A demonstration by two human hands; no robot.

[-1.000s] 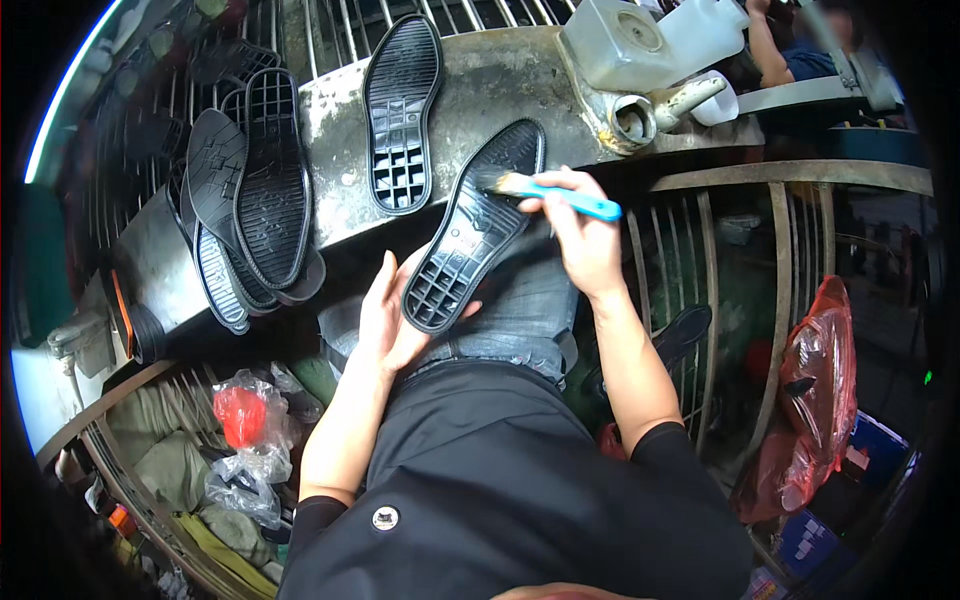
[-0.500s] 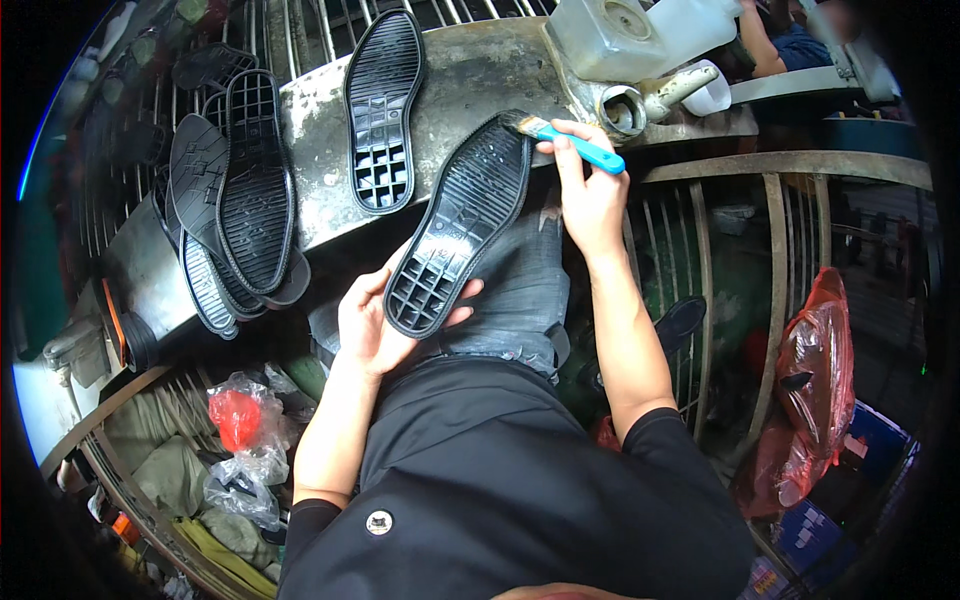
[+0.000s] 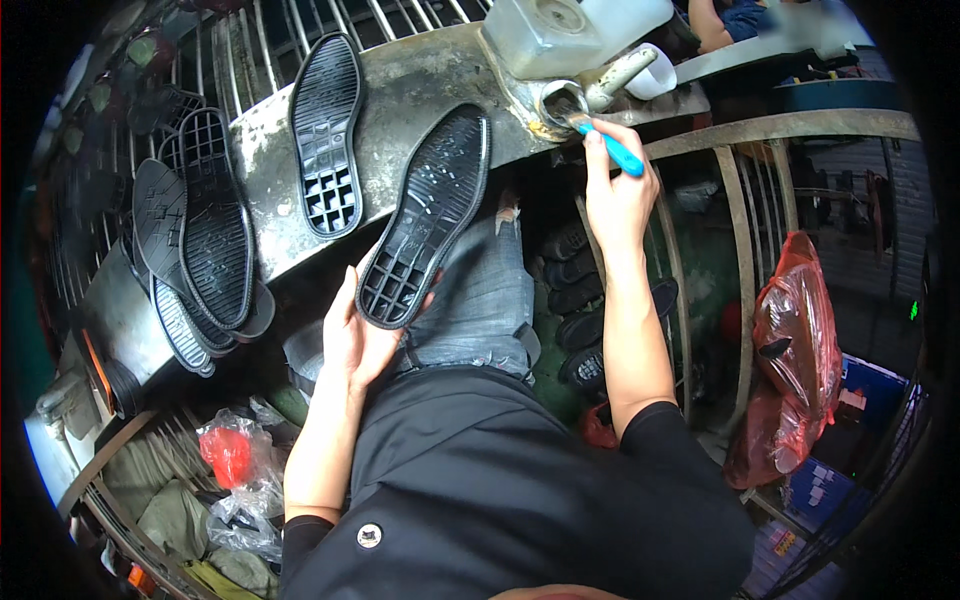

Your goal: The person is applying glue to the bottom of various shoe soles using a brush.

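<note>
My left hand (image 3: 357, 338) holds the heel end of a black rubber shoe sole (image 3: 425, 217), grid side up, its toe resting on the stained metal bench (image 3: 400, 90). Up at the bench's right end, my right hand (image 3: 615, 190) grips a brush with a blue handle (image 3: 612, 149). The brush tip is dipped into a small round metal tin (image 3: 562, 101).
Another black sole (image 3: 325, 135) lies on the bench to the left, and several more (image 3: 195, 240) are stacked at its left end. A white plastic jug (image 3: 565, 30) stands behind the tin. A red plastic bag (image 3: 800, 350) hangs at right; bags (image 3: 235, 470) lie lower left.
My right hand has lifted the brush off the sole and moved it right and away into the tin. The left hand keeps hold of the sole.
</note>
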